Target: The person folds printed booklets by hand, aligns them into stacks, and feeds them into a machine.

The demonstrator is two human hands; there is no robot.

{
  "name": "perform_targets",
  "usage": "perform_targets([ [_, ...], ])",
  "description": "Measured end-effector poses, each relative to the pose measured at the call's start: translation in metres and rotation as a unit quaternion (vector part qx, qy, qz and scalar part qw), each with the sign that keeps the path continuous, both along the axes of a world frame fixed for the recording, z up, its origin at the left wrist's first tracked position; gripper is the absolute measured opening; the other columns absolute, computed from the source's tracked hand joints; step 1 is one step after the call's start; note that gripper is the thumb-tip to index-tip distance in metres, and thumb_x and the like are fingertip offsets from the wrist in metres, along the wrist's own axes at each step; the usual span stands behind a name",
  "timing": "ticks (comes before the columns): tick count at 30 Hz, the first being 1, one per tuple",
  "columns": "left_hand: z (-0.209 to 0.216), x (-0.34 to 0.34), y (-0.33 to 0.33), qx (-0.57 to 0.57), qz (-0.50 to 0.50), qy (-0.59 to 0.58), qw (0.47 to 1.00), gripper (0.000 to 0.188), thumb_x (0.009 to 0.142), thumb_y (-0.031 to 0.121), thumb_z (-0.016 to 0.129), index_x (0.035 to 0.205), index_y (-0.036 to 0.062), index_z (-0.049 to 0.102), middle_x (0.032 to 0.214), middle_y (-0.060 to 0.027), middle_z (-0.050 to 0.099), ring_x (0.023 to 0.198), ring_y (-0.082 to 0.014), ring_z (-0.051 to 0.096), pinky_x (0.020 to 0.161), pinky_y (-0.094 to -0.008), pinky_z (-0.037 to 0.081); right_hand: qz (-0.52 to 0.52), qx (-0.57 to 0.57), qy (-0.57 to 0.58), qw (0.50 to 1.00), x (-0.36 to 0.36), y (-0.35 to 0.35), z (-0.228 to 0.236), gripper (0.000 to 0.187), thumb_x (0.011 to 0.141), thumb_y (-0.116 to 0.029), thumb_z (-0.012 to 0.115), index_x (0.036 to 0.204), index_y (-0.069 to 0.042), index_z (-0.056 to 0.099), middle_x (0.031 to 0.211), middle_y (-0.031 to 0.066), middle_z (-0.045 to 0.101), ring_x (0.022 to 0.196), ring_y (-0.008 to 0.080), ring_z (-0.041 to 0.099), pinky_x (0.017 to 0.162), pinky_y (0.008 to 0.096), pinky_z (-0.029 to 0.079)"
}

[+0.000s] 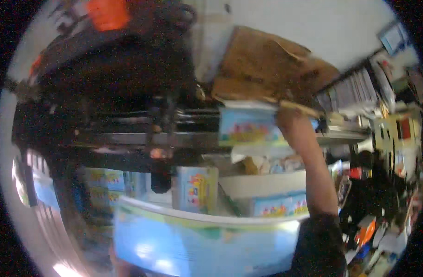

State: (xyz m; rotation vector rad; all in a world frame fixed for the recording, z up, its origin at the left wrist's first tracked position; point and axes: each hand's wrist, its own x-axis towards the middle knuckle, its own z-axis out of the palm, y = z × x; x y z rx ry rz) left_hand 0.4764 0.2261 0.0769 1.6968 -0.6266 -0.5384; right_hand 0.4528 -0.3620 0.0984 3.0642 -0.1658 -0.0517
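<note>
A large glossy light-blue box (206, 244) with a pale top edge fills the near foreground. At its lower left corner my left hand (120, 267) shows only in part, gripping the box's side; most of its fingers are hidden. My right arm, in a dark sleeve, stretches up and forward to a shelf. There my right hand (292, 124) is closed over the upper edge of a smaller blue box (246, 127) with a colourful printed front. Motion blur smears those fingers.
Behind the smaller box leans a brown cardboard piece (262, 64). Below it, a white bin (262, 184) contains mixed items. More printed boxes (195, 189) stand between the bin and dark machinery (114, 78) on the left. Papers (354, 90) and clutter line the right.
</note>
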Motion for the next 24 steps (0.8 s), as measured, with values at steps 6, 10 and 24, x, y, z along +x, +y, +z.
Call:
perform_targets([
  [6, 0.02, -0.009, -0.016, 0.109, 0.206, -0.004, 0.972, 0.029, 0.079, 0.017, 0.057, 0.103, 0.001, 0.059, 0.102, -0.0121, 0.062, 0.093, -0.0263, 0.059, 0.082, -0.0388, 0.047, 0.103, 0.083, -0.163, 0.978, -0.015, 0.03, 0.052, 0.022, 0.079, -0.012, 0.052, 0.098, -0.011, 0.063, 0.086, 0.0102, 0.062, 0.08, 0.0314, 0.059, 0.073, 0.0427, 0.047],
  [10, 0.03, -0.02, -0.016, 0.134, 0.237, -0.001, 0.962, 0.029, 0.079, 0.015, 0.058, 0.103, 0.0004, 0.059, 0.102, -0.0117, 0.062, 0.093, -0.0253, 0.059, 0.082, -0.038, 0.047, 0.024, 0.253, -0.073, 0.964, -0.107, 0.027, 0.09, 0.029, 0.075, -0.017, 0.058, 0.103, -0.011, 0.064, 0.08, 0.008, 0.058, 0.077, 0.029, 0.055, 0.074, 0.0409, 0.043],
  [24, 0.045, -0.035, -0.022, 0.137, 0.275, 0.021, 0.951, 0.029, 0.078, 0.009, 0.059, 0.105, -0.0017, 0.058, 0.102, -0.0106, 0.061, 0.092, -0.0221, 0.058, 0.081, -0.035, 0.047, -0.167, 0.176, 0.034, 0.969, -0.246, 0.061, -0.088, 0.066, 0.065, -0.029, 0.073, 0.125, -0.015, 0.048, 0.127, 0.0128, 0.045, 0.119, 0.0334, 0.042, 0.104, 0.0552, 0.023],
])
